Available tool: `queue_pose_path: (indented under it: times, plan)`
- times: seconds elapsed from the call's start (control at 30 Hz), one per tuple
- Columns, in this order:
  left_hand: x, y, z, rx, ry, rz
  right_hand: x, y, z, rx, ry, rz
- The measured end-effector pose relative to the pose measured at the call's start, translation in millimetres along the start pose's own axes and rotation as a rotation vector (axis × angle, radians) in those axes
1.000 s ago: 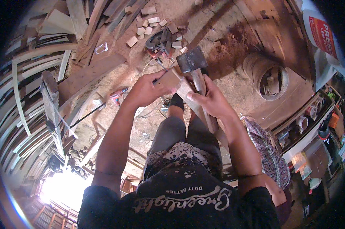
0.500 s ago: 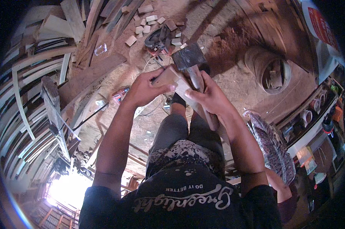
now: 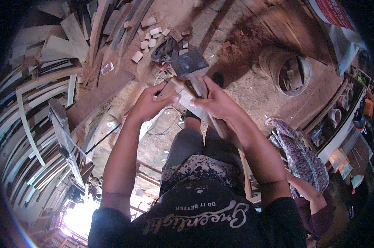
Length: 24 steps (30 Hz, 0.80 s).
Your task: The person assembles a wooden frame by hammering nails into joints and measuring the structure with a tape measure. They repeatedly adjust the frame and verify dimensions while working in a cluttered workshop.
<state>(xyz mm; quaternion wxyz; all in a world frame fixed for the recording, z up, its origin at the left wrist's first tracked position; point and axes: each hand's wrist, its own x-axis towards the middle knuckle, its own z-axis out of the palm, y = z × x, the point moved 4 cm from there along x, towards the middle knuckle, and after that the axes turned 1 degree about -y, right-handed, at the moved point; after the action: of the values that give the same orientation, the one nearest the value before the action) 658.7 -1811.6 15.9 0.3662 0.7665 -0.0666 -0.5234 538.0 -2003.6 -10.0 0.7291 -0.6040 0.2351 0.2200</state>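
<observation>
In front of my thighs I hold a short wooden piece (image 3: 177, 87) and a mallet together. My left hand (image 3: 149, 103) is closed on the left end of the wooden piece, its thumb lying on the face. My right hand (image 3: 216, 101) is wrapped round the mallet handle (image 3: 221, 129), and its thumb presses on the pale part of the wood. The mallet's dark, blocky head (image 3: 190, 63) points away from me, beyond both hands. The wood and the handle lie close side by side; my right fingers hide where they may touch.
Small wooden blocks (image 3: 155, 31) lie on the dirt floor beside a dark power tool (image 3: 161, 51). Boards and strips (image 3: 73, 37) are stacked along the left. A round container (image 3: 294, 78) holds scraps at right. Another person's arm (image 3: 309, 192) is at lower right, near patterned cloth (image 3: 305, 161).
Both hands have shifted slightly left in the picture with the wood and mallet, and the mallet head has come leftward. The view has turned a little. Both grips stay the same.
</observation>
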Motion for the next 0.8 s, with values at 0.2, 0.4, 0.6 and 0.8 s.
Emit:
queue_pose_path:
  times: [0.2,0.4,0.6,0.8]
  plan:
    - [3,-7,-4,0.025,-0.082,0.016,5,3,5,-0.04,-0.068,-0.074]
    - [2,-9,-2,0.054,-0.061,0.022,-1,-9,3,-0.172,-0.023,-0.045]
    - [-1,-10,-2,0.112,-0.024,0.026,1,-5,4,-0.171,-0.011,-0.04]
    - [-6,-2,1,0.091,-0.018,0.077,12,20,7,-0.145,0.051,-0.019]
